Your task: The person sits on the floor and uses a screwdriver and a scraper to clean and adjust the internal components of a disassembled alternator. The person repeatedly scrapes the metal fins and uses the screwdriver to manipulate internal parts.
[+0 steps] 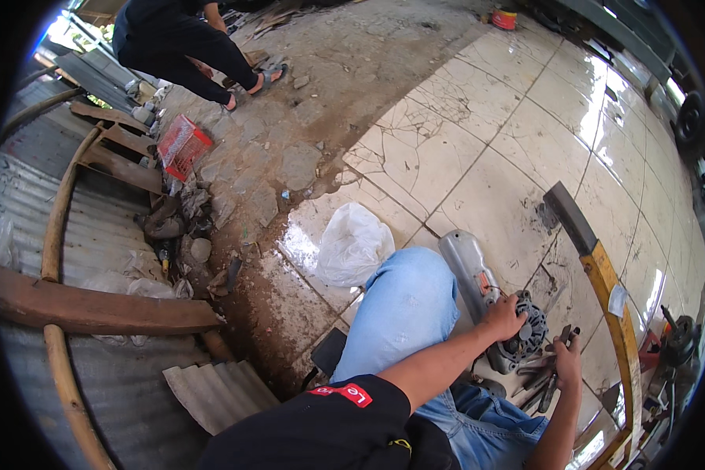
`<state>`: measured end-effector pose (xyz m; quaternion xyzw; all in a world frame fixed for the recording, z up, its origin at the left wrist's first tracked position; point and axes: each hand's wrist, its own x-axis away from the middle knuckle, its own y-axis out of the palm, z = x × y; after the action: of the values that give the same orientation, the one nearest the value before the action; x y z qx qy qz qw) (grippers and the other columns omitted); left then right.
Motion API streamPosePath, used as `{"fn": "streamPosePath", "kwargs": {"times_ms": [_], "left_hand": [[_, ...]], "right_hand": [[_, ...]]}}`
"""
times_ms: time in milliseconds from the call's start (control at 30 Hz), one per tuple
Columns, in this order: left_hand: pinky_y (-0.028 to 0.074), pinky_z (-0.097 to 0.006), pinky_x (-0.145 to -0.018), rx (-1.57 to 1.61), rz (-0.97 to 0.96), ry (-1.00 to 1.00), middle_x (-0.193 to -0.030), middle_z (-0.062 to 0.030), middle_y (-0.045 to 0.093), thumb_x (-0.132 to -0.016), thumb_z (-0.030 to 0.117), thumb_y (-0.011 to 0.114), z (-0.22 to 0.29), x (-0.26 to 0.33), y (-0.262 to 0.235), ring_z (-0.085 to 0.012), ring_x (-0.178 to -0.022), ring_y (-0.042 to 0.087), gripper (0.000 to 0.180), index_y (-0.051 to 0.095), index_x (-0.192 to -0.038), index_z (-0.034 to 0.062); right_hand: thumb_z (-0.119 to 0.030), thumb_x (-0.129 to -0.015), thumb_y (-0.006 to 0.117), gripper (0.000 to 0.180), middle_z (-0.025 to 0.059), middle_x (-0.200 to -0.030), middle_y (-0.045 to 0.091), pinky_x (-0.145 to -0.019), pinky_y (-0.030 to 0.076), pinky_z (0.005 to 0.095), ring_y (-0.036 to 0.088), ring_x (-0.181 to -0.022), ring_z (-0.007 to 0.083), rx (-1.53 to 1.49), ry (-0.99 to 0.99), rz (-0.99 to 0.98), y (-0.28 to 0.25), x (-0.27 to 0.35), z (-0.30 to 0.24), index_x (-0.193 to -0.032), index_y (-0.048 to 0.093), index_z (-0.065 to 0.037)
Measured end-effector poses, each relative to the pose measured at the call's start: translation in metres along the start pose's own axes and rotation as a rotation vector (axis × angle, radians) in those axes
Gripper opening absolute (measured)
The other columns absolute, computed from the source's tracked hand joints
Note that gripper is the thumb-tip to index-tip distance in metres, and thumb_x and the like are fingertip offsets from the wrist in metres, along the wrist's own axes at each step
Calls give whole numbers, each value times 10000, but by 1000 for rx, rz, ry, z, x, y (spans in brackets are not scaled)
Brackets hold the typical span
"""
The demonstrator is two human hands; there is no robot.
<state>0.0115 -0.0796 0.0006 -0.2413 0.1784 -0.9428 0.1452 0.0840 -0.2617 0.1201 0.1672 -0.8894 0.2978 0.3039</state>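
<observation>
Shadow and clutter hide much of the tool heap (536, 380) just right of the grey engine part (517, 333), so the single dark tools there cannot be told apart. The engine part, a round finned metal piece, sits on the cracked pale floor tiles (478, 149) by the person's bent knee in blue jeans. The left hand (503, 317) lies on top of it, fingers curled over its rim and gripping it. The right hand (568, 360), just right of the part, has its fingers closed narrowly around a dark plier-like tool (565, 335), whose lower end is lost in the heap. A long grey metal cover (464, 262) reaches up-left from the part, its near end hidden behind it. Left of the cover lies a crumpled white plastic bag (352, 244). Far up-left of the part stands a red mesh crate (182, 145). A yellow bar (615, 313) right of the part bears a small white tag, too small to make out
</observation>
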Motion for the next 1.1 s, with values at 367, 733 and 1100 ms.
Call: {"fn": "streamPosePath", "kwargs": {"times_ms": [367,733,1100], "left_hand": [[454,-508,-1054,-63,-214,-37,-1375,-340,500,-900,444,622,-2,-16,-26,-480,-1242,550,721,389,-1424,7],[441,-468,-1069,-364,-361,49,-1268,-359,598,-907,460,521,10,-37,-46,-471,-1216,578,750,322,-1568,169],[342,-558,-1109,-528,-563,-372,-1552,-258,389,-872,501,510,75,-47,-50,-426,-1420,391,765,309,-1529,164]], "right_hand": [[-275,-1006,588,250,92,-835,634,-429,504,335,658,-609,216,-336,-208,39,20,-22,-29,-1173,499,-112],[-135,-945,626,498,126,-948,590,-411,484,340,648,-611,221,-564,-93,4,17,-8,-13,-1374,378,-94],[-243,-899,720,611,122,-866,642,-392,407,299,516,-463,109,-143,-30,-33,-10,16,48,-1417,468,-40]]}}
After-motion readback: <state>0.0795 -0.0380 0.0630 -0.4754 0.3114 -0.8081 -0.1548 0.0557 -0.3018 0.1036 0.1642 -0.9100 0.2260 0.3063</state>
